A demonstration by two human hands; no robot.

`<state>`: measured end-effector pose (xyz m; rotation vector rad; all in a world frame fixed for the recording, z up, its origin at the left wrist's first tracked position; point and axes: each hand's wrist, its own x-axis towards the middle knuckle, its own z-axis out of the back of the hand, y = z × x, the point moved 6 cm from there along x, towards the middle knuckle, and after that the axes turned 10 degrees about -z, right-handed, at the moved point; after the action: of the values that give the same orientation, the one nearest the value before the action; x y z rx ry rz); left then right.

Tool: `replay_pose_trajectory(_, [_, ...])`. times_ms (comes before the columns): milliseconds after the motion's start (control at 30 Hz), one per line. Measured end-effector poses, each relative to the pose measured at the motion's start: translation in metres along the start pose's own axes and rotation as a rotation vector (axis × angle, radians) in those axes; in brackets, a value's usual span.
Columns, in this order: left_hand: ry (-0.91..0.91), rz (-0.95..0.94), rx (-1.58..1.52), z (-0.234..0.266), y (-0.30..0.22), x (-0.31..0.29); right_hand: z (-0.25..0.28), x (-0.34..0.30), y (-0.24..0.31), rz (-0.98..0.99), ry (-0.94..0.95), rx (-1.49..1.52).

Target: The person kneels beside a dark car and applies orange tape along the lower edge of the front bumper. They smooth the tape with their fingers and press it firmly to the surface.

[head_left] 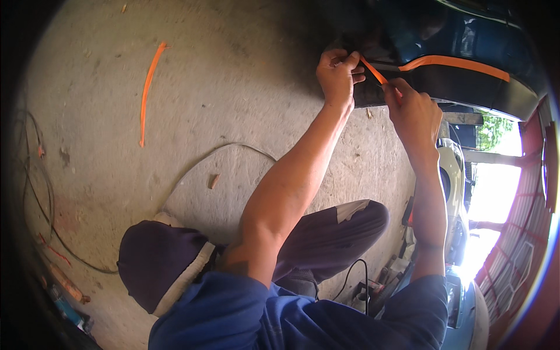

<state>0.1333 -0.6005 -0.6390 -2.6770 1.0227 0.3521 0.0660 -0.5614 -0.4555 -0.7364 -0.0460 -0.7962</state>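
Observation:
A length of orange masking tape (373, 70) is stretched between my two hands beside the lower edge of a dark blue car body (434, 35). My left hand (339, 76) pinches its far end between thumb and fingertips, with the other fingers curled. The near end is gripped in my right hand (414, 111), whose fingers are closed round it. Just right of my hands, another orange tape strip (455, 61) is stuck along the car's lower trim, following its curve. The dark shadow under the car hides what lies behind my left fingers.
A loose orange strip (150, 93) lies on the concrete floor (105, 192) to the left. A grey cable (221, 150) curves behind my left arm, and dark cables (49, 204) run along the left edge. A teal power tool (70, 309) sits at lower left. Another vehicle (452, 175) stands at right.

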Motion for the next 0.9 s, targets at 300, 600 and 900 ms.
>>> replay_pose_trajectory(300, [0.132, -0.024, -0.028, 0.003, 0.002, -0.002, 0.001, -0.002, 0.001, 0.003, 0.023, -0.043])
replay_pose_trajectory(600, [0.151, 0.005, -0.012, 0.003, 0.003, 0.001, 0.002, 0.003, -0.002, -0.005, 0.010, -0.074])
replay_pose_trajectory(900, [0.145, -0.019, -0.006, 0.002, 0.005, 0.001, 0.014, 0.023, -0.007, -0.058, 0.015, -0.025])
